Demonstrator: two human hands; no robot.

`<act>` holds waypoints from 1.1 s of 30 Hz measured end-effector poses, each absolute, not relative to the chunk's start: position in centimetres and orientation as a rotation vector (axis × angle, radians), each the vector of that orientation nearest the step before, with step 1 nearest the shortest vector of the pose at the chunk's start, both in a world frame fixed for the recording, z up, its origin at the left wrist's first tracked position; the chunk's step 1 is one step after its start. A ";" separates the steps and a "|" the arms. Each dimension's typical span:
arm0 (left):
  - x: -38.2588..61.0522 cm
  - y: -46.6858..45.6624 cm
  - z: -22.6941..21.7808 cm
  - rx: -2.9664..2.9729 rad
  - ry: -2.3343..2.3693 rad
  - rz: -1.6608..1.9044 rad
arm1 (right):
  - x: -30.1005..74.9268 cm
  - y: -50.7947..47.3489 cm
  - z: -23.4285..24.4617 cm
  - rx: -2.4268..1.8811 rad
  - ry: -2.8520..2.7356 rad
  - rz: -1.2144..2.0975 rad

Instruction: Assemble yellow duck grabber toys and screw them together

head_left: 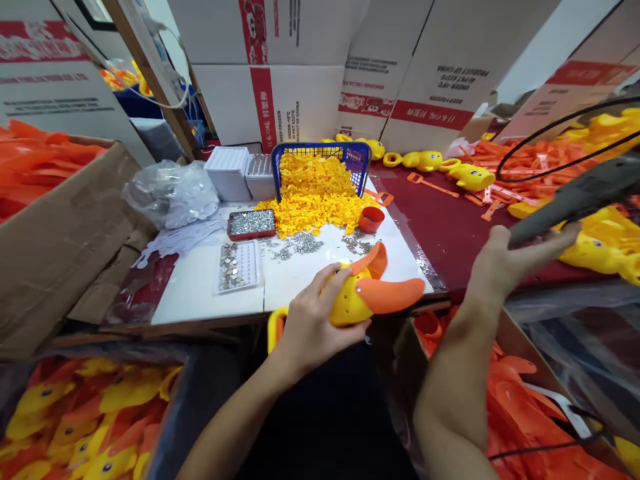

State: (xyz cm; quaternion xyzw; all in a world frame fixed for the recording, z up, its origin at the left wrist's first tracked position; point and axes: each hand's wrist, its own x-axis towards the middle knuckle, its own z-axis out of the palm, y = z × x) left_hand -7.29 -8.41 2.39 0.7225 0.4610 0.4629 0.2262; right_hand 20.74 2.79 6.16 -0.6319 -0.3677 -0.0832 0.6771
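My left hand (307, 323) is wrapped round a yellow duck-shaped plastic toy (346, 303) just off the table's front edge. Its orange two-part beak (393, 295) points right, and part of a yellow handle shows behind my wrist. On the right, my right hand (493, 263) grips a dark electric screwdriver (575, 200) raised above the red tabletop, well apart from the toy. A black cord loops near the tool. Small screws (305, 243) lie loose on the white board beyond the toy.
Yellow small parts (315, 193) spill from a blue basket (364, 160). Nearby are a red screw tray (251, 235), a clear tray of button cells (239, 267) and a red cup (371, 220). Boxes of duck toys (173, 400) and orange parts (525, 413) flank me below.
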 end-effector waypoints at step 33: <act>-15.9 -15.8 -0.9 0.992 1.025 1.920 | -4.1 -11.7 -4.9 -0.769 -0.607 2.159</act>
